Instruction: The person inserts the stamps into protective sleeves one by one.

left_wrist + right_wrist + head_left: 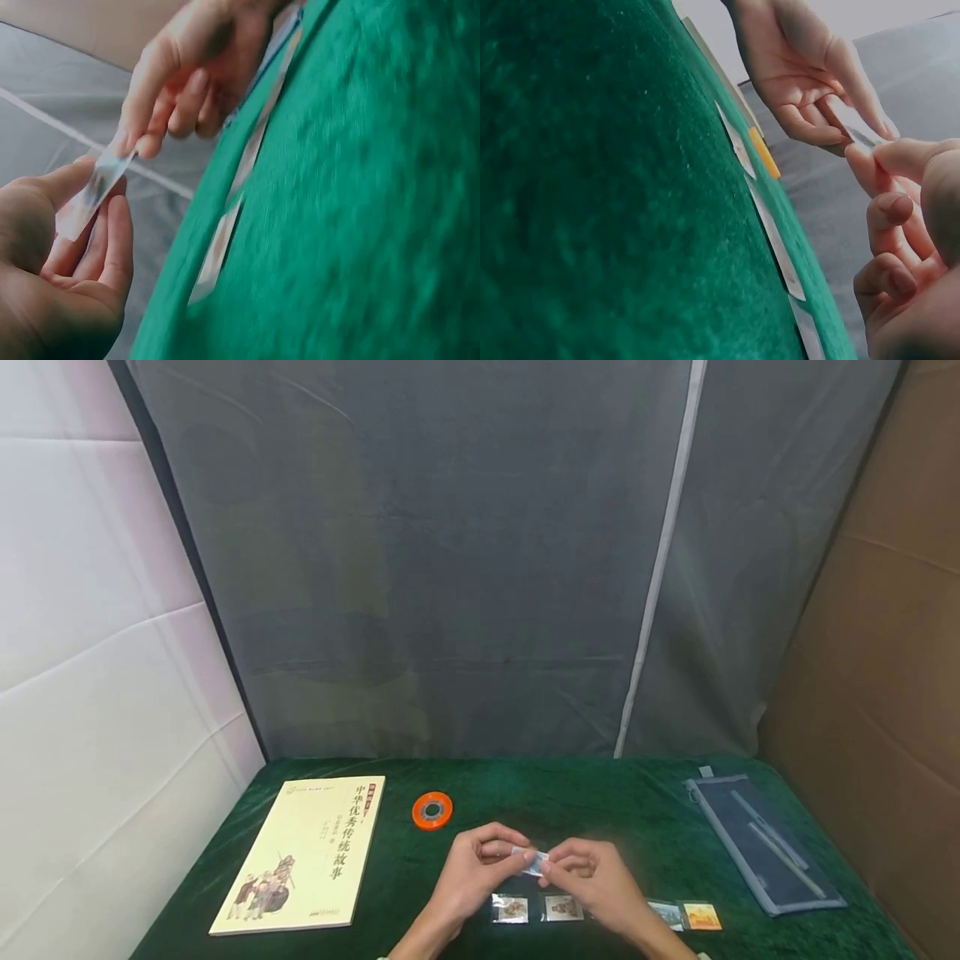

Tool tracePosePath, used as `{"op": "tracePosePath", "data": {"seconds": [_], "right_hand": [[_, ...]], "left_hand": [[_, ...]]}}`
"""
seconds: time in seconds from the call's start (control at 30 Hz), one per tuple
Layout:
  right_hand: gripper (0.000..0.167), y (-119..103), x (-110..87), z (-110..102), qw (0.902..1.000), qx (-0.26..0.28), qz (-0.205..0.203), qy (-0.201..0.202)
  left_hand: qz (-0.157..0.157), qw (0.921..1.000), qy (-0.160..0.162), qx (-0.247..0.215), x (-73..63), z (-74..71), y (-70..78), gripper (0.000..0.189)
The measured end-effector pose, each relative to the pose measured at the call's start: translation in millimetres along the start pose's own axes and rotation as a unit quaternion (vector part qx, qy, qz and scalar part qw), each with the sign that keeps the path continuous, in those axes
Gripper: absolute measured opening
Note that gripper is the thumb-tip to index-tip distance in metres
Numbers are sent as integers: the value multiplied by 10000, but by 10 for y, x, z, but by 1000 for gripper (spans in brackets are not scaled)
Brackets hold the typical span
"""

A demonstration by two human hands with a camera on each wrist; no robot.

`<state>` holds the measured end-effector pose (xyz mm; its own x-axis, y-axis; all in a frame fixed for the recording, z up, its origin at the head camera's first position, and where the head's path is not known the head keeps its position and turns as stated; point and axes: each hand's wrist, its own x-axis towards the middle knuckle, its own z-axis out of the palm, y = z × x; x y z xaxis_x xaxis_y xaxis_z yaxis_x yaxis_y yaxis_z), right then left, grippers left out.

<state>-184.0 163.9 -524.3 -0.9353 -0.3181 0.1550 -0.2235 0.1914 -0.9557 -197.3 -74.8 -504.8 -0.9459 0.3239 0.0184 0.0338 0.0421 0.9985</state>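
Observation:
A small bluish stamp in a clear sleeve [534, 862] is held above the cloth between both hands. My left hand [477, 870] pinches one end between thumb and fingers, and my right hand [596, 881] pinches the other. In the left wrist view the sleeve [94, 196] stretches slantwise from one hand to the other. Below the hands lie two stamps in sleeves, a left one [511, 909] and a right one [562, 907]. Beside the right wrist are a bluish stamp [667, 915], partly hidden by the forearm, and an orange-yellow stamp [702, 917].
A cream-coloured book [307, 852] lies at the left on the green cloth [405, 877]. An orange tape roll [432, 811] sits right of it. At the far right is a dark mesh zip pouch [765, 843] with long thin items inside. A grey curtain [450, 568] hangs behind.

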Motion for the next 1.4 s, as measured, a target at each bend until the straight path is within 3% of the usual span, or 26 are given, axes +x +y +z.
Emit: {"op": "tracePosePath", "data": {"seconds": [0.23,0.5,0.73,1.03,1.13,1.4], "right_hand": [[17,25,94,96,9987,-414,214,-199],[18,-123,311,418,9913,-1169,-469,-392],[13,-161,429,718,9845,-1389,-554,-914],[19,-162,456,803,9682,-2192,-569,-1061],[21,-176,444,821,9643,-2395,-512,-1010],[26,-180,417,858,9398,-3241,-589,-910]], "left_hand": [[83,9979,-45,633,-51,-257,-41,34],[-198,9975,36,680,-241,-567,-52,37],[-474,9938,-189,988,-382,-848,-98,30],[72,9739,-463,2219,-391,-880,-123,19],[111,9692,-510,2407,-375,-885,-126,18],[239,9522,-504,3002,-336,-920,-161,26]]}}
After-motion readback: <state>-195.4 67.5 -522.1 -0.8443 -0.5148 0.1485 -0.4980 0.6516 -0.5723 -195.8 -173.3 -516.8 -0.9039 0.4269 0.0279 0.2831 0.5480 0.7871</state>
